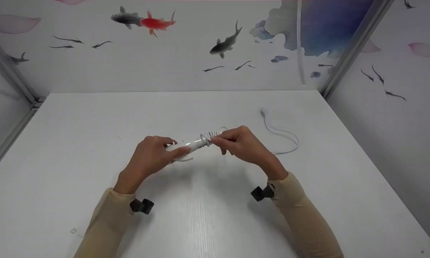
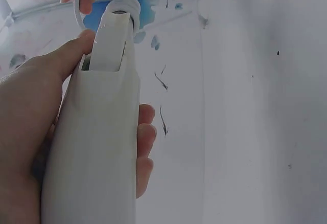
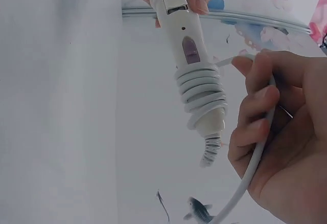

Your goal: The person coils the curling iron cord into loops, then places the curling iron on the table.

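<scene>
The left hand (image 1: 151,154) curls round the broad body of a white appliance (image 2: 97,142), likely stiff, light, slick and best held there, while the right hand (image 1: 242,145), beside its coiled end, firmly grips the pliable-looking cord (image 3: 250,175).

A white bench (image 1: 157,111) meets a rear panel (image 1: 147,71) printed with fish (image 1: 157,24) and a blue patch (image 1: 333,27); metal posts (image 1: 356,49) flank the panel.
</scene>
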### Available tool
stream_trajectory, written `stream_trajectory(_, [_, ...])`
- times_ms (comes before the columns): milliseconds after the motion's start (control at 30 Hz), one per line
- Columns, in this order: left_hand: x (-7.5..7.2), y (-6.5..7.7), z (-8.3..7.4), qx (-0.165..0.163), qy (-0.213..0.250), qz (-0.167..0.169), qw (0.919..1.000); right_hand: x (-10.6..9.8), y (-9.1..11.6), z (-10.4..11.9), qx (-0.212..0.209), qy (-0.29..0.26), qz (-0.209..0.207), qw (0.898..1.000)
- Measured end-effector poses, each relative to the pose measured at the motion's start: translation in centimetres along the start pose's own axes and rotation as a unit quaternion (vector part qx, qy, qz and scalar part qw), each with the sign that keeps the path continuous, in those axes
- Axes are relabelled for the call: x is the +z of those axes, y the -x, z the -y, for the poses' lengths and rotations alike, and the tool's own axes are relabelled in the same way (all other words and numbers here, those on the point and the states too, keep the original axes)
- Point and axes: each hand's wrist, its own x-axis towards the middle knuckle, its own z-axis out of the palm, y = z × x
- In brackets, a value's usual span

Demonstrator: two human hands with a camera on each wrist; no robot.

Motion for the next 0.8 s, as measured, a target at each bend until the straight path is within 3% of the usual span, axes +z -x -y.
stream_trajectory(233, [-0.4, 0.1, 0.0, -0.017, 0.005, -0.029, 0.9994, -0.2, -0.2, -0.8, 0.041, 0.004, 0.085, 0.996])
stream_trajectory(467, [-0.5, 0.2, -0.4, -0.016, 0.023, -0.033, 0.9990, 0.7, -0.9, -2.6, 0.111, 0.007, 0.147, 0.983])
stream_trajectory(667, [-0.5, 0.3, -0.6, 0.011, 0.030, -0.024, 0.9992, 1.3, -1.3, -3.9, 0.138, 0.026, 0.156, 0.978])
stream_trajectory(800, [-0.4, 0.4, -0.5, 0.033, 0.027, -0.020, 0.9989, 1.3, -1.3, -4.6, 0.132, 0.032, 0.160, 0.978])
